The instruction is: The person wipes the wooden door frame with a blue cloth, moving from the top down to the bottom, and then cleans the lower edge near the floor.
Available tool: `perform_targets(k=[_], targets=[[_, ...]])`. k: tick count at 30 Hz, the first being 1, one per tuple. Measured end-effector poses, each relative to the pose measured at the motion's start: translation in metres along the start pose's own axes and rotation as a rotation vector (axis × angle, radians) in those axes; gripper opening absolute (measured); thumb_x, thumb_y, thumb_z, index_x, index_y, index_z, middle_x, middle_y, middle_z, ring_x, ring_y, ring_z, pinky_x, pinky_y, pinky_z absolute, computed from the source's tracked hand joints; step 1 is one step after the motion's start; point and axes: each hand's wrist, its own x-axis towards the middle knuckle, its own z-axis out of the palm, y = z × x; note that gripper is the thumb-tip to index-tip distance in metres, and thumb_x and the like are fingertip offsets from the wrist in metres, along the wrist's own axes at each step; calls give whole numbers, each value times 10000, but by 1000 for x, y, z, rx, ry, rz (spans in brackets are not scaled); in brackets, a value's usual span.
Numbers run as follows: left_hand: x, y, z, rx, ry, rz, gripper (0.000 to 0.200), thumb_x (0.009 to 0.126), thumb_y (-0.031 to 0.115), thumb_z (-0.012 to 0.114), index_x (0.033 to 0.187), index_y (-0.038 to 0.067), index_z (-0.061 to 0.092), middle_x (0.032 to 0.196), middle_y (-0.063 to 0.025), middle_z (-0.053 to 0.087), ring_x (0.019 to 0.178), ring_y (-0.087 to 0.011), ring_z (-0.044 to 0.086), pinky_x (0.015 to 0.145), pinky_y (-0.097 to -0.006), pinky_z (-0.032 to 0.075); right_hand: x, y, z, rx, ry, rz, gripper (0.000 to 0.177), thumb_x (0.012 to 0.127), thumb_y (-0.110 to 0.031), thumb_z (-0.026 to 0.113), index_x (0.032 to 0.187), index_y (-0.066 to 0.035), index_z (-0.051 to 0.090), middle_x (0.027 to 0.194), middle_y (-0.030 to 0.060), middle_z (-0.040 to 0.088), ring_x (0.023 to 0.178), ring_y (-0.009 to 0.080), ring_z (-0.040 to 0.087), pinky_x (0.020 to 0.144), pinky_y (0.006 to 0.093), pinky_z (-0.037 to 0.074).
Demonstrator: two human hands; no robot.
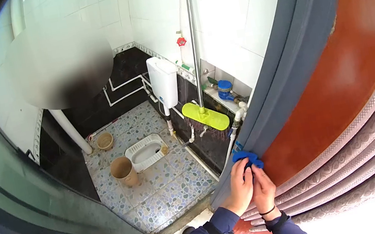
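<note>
Currently gripping a blue cloth (249, 158) with left hand (240, 185) and right hand (263, 188), holding it at the edge of the grey door frame (289, 69), probably using 2 hands for firmer control.

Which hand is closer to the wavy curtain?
The right. The right hand is beside the curtain. The left hand is farther away, on the right hand's other side, towards the squat toilet.
</note>
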Motion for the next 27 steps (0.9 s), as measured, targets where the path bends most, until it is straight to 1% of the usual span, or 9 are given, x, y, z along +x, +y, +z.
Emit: perform_targets(k=[1, 3, 8, 10, 11, 13, 17, 22, 27], targets=[[10, 16, -5, -2, -14, 53, 292, 948, 50, 490, 1225, -26, 544, 1224, -186, 535, 1176, -310, 512, 1016, -358, 392, 11, -14, -3, 4, 34, 21, 366, 902, 71, 442, 1242, 42, 574, 1243, 214, 601, 1197, 329, 562, 1022, 382, 420], [30, 44, -14, -38, -41, 151, 302, 944, 39, 489, 1237, -4, 549, 1214, -188, 525, 1164, -322, 515, 1012, -363, 396, 31, -39, -6, -34, 115, -27, 364, 899, 75, 444, 1240, 53, 570, 1248, 226, 594, 1194, 343, 561, 1019, 383, 421], [90, 83, -28, -21, -152, 419, 362, 928, 41, 498, 1285, 0, 537, 1293, -198, 500, 1206, -363, 473, 1041, -405, 357, 79, -74, -4, -150, 336, -180, 393, 872, 105, 455, 1249, 58, 558, 1272, 242, 570, 1206, 359, 550, 1034, 398, 410], [118, 107, -25, -104, -173, 489, 367, 921, 33, 500, 1285, 5, 541, 1293, -204, 504, 1199, -369, 477, 1029, -408, 365, 95, -98, -4, -98, 394, -174, 441, 847, 124, 454, 1275, 56, 537, 1306, 236, 546, 1232, 368, 522, 1050, 401, 392], [129, 113, -21, -147, -157, 517, 380, 913, 39, 509, 1292, 15, 531, 1271, -196, 518, 1150, -376, 484, 982, -433, 387, 103, -109, -5, -137, 408, -194, 445, 840, 130, 457, 1270, 55, 542, 1310, 235, 544, 1224, 367, 523, 1047, 402, 391], [141, 119, -19, -154, -161, 541, 388, 898, 19, 525, 1285, 24, 545, 1259, -184, 526, 1129, -366, 493, 965, -427, 400, 115, -118, -7, -193, 443, -223, 448, 830, 138, 461, 1261, 53, 550, 1307, 231, 546, 1207, 362, 528, 1040, 401, 391], [137, 95, -17, -169, -166, 560, 401, 871, -5, 560, 1270, 35, 560, 1233, -166, 537, 1109, -351, 501, 952, -417, 410, 110, -106, 7, -198, 489, -181, 440, 824, 144, 462, 1241, 48, 566, 1276, 220, 565, 1181, 351, 535, 1029, 398, 395], [128, 69, -26, -160, -221, 481, 379, 820, -30, 613, 1194, 18, 572, 1182, -167, 567, 1084, -349, 524, 942, -413, 425, 91, -86, 30, -235, 523, -110, 410, 829, 147, 458, 1206, 42, 579, 1232, 201, 585, 1171, 342, 535, 1032, 391, 387], [115, 31, -36, -150, -281, 420, 359, 807, -34, 627, 1156, 15, 559, 1158, -168, 574, 1073, -353, 529, 930, -416, 429, 67, -59, 57, -200, 556, -38, 394, 827, 154, 463, 1183, 34, 586, 1175, 194, 592, 1110, 338, 548, 987, 401, 409]])
